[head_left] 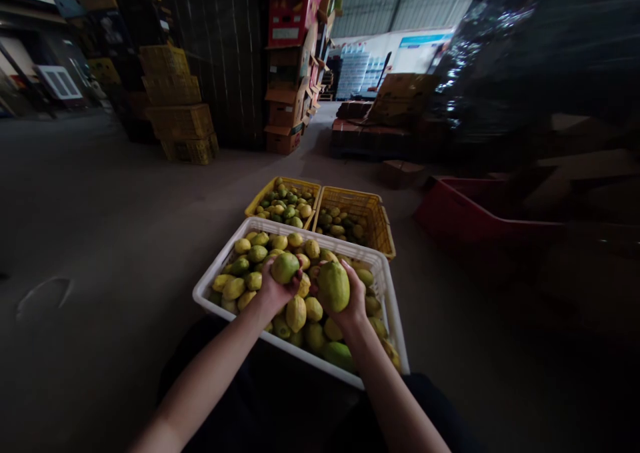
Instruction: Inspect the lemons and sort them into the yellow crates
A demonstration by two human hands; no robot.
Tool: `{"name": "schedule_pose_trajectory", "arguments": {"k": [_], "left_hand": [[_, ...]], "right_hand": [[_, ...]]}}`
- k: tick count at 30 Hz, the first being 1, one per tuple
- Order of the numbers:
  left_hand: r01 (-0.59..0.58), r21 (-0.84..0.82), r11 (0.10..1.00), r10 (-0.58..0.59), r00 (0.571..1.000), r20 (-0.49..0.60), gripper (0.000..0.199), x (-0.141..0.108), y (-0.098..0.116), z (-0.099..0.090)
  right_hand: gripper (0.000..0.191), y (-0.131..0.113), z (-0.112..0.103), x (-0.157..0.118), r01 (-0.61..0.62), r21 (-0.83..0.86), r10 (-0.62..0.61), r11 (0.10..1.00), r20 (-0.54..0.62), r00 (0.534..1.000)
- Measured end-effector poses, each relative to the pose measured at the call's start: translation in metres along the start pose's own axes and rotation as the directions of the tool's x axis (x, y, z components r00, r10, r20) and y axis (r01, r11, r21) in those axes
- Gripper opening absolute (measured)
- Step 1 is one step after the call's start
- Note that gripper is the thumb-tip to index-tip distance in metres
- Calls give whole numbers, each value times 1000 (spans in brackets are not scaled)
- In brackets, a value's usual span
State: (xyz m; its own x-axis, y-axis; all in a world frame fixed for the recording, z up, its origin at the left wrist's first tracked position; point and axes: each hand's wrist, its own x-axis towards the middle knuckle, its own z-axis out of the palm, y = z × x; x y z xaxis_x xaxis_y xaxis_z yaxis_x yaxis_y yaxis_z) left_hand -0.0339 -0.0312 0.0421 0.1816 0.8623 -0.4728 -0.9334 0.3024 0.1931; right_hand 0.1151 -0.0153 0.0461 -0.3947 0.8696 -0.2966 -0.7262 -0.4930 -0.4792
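In the head view, my left hand (274, 291) is closed around a rounded green papaya (285, 267), whose end faces me. My right hand (356, 299) grips a larger, ribbed yellow-green papaya (333, 286) from its right side. Both hands are above a white plastic crate (395, 313) filled with many yellow and green papayas (296, 314). The two held fruits are a small distance apart. Parts of my fingers are hidden behind the fruits.
Beyond the white crate stand two yellow crates, the left one (255, 203) fuller than the right one (373, 216). A red bin (445, 203) is at the right. Farther back are stacked yellow crates (183, 123), cardboard boxes (283, 106) and a loaded pallet (370, 139).
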Motion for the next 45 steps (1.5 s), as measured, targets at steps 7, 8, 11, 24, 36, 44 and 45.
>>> {"name": "schedule_pose_trajectory", "arguments": {"k": [7,8,11,24,36,44,45], "left_hand": [[21,-123,992,-24,999,-28,41,1,7,-2],[2,-124,992,-6,999,-36,39,0,8,-1],[-98,-131,987,87,992,-91,30,-3,11,1],[-53,-256,965,23,992,-121,41,6,12,-4],[-69,-95,993,62,995,-76,29,11,-4,14],[-57,-34,998,55,998,-35,27,16,-5,8],[-54,-31,998,54,999,-8,27,15,-5,8]], "right_hand": [[21,-1,6,-1,12,43,-8,999,-91,996],[20,-1,6,-1,12,52,-6,999,-114,993],[17,0,3,2,24,78,-9,997,-186,982],[20,8,-1,15,16,148,24,989,-263,965],[19,10,-9,22,54,168,-19,984,-202,979],[17,9,-12,24,40,105,-19,994,-190,982],[17,9,-11,23,29,80,-15,996,-169,986]]}}
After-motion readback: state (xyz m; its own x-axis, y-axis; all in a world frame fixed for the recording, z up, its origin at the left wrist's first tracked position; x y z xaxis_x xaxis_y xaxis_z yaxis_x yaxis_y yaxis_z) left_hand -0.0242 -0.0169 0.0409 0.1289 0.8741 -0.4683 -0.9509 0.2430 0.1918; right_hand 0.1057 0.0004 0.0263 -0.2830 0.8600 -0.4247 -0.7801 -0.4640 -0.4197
